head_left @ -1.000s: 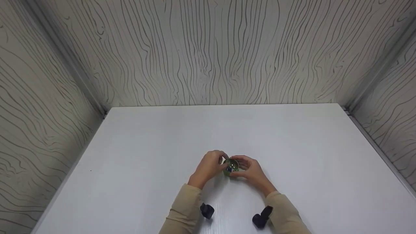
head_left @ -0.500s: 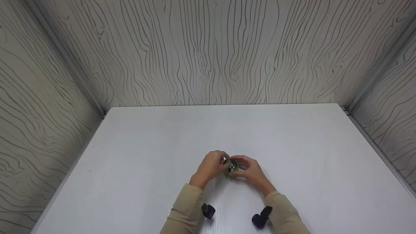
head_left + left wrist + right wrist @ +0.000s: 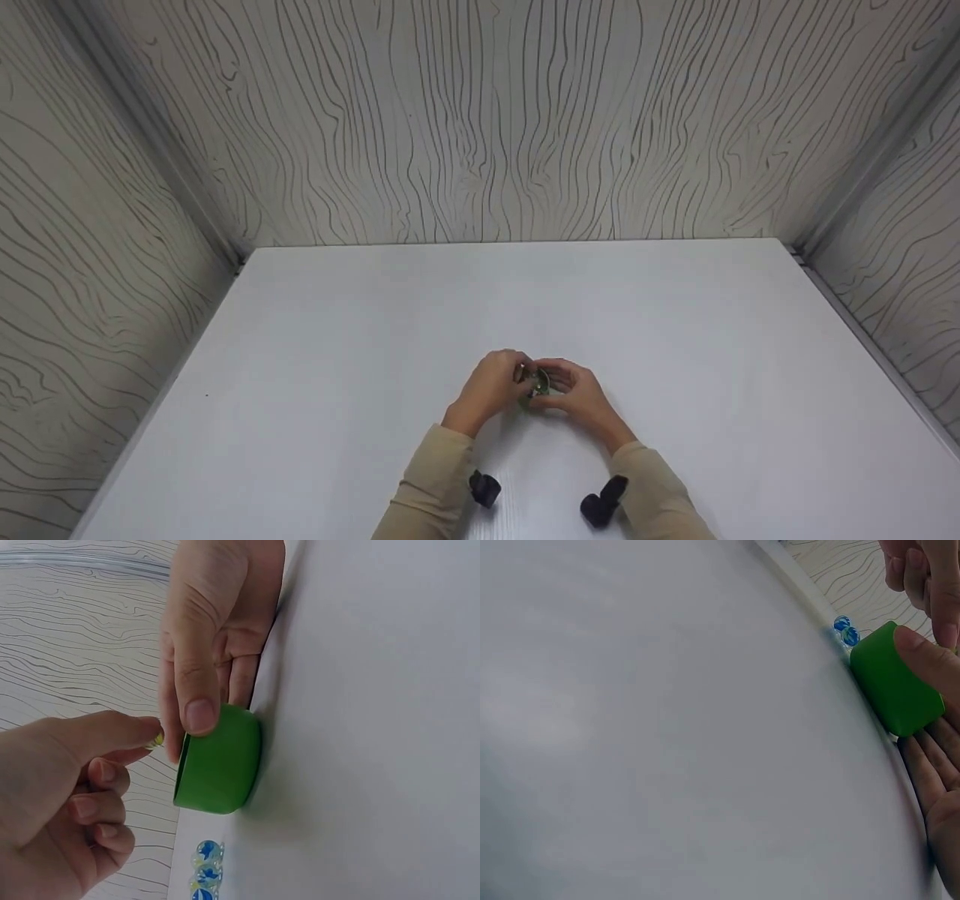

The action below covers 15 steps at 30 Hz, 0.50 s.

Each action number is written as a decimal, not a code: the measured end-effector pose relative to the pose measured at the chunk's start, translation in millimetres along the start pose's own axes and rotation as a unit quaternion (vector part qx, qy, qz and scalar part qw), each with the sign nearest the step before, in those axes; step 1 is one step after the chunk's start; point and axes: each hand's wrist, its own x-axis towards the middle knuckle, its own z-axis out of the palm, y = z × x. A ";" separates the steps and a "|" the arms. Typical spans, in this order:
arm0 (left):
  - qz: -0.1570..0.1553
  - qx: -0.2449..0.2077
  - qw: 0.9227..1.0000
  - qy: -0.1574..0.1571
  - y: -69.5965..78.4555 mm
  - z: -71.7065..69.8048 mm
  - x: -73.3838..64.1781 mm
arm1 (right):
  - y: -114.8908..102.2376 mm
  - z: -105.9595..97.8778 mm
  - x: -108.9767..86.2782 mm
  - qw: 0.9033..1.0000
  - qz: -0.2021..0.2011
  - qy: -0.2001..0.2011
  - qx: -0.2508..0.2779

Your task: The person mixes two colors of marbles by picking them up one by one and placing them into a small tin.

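My right hand [image 3: 585,397] holds a small green cup [image 3: 219,765] standing on the white table, its thumb on the near side and the other fingers behind. My left hand [image 3: 487,386] pinches a glass marble [image 3: 155,740] with yellow in it, between thumb and index finger, just outside the cup's mouth in the left wrist view. The other left fingers are curled in. In the head view the left fingers overlap the cup's rim and hide part of its inside. Beside the cup lie several clear marbles [image 3: 208,875] with blue swirls, two of these blue marbles [image 3: 849,635] showing in the right wrist view.
The white table [image 3: 337,337] spreads out around both hands. Wood-grain panels [image 3: 480,120] stand behind it and at both sides. A black wrist camera [image 3: 486,489] sits on the left sleeve, and another camera [image 3: 600,508] on the right.
My left hand has shifted slightly to the right, covering more of the cup's opening in the head view. My right hand and the cup have stayed in place.
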 end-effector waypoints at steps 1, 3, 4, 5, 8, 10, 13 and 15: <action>-0.002 0.001 1.000 -0.002 0.4 -0.1 0.3 | 0.1 0.2 0.1 1.000 0.000 0.001 0.000; -0.007 -0.001 1.000 -0.004 0.3 0.3 0.7 | -0.1 0.7 0.1 1.000 -0.001 0.002 -0.001; -0.009 -0.001 1.000 -0.006 0.2 0.4 0.8 | -0.2 1.0 0.1 1.000 -0.001 0.002 0.000; -0.012 -0.003 1.000 -0.008 -0.1 0.4 1.0 | -0.3 1.3 0.0 1.000 -0.002 0.002 0.000; -0.013 -0.007 1.000 -0.010 -1.7 0.4 1.0 | -0.9 1.6 -0.7 1.000 -0.002 0.000 0.003; -0.007 -0.012 1.000 -0.009 -2.8 0.3 0.8 | -1.0 1.3 -1.0 1.000 0.000 -0.001 0.005; 0.000 -0.019 1.000 -0.005 -4.2 -0.3 0.3 | -1.5 0.7 -1.4 1.000 0.003 -0.003 0.007; 0.004 -0.023 1.000 -0.002 -5.1 -0.5 0.2 | -1.4 0.5 -1.5 1.000 0.004 -0.003 0.008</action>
